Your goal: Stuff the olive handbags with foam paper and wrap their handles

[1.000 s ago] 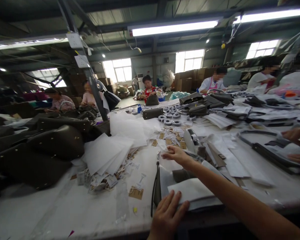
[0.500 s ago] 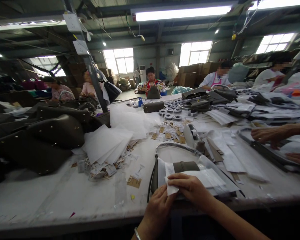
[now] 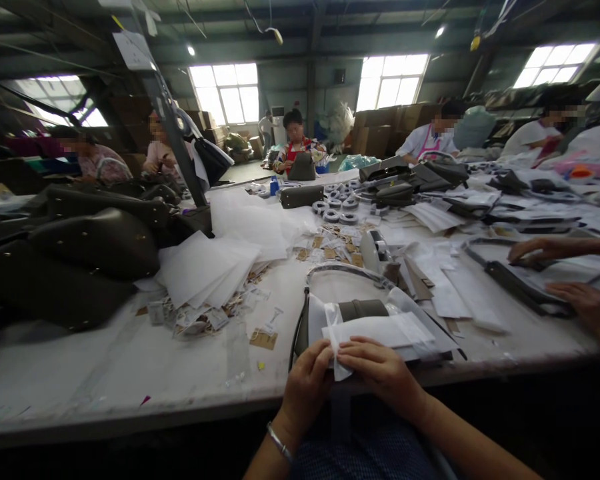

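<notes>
My left hand and my right hand meet at the near edge of the white table. Both pinch the near corner of a white wrapping sheet, fingers closed on it. The sheet lies over an olive-grey handbag whose curved handle points away from me. A bracelet shows on my left wrist.
Dark bags are piled at the left beside loose white sheets and scattered paper tags. A tape dispenser and tape rolls lie beyond the handbag. Another person's hands work on a strap at the right. Several workers sit further back.
My right hand has drawn back from the far side of the bag to the near edge and joined my left hand on the white sheet. The view has tilted down.
</notes>
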